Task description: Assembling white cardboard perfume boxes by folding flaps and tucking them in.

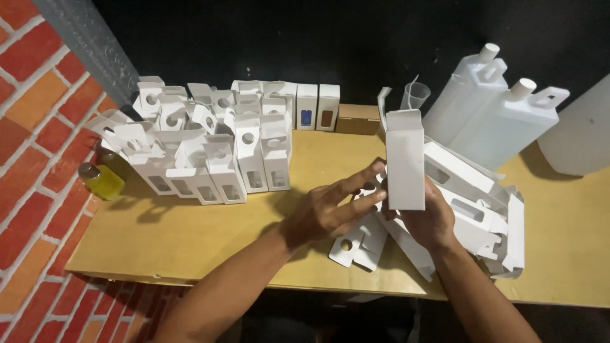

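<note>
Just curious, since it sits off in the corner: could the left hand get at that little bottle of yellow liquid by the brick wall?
Probably yes. The left hand only touches the white box, and bare table lies between it and the yellow bottle.

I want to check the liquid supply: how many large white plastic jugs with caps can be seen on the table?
2. One white jug leans at the back right; the second jug lies beside it, nearer the right edge. The pale shape further right may be another, but it is cut off.
</note>
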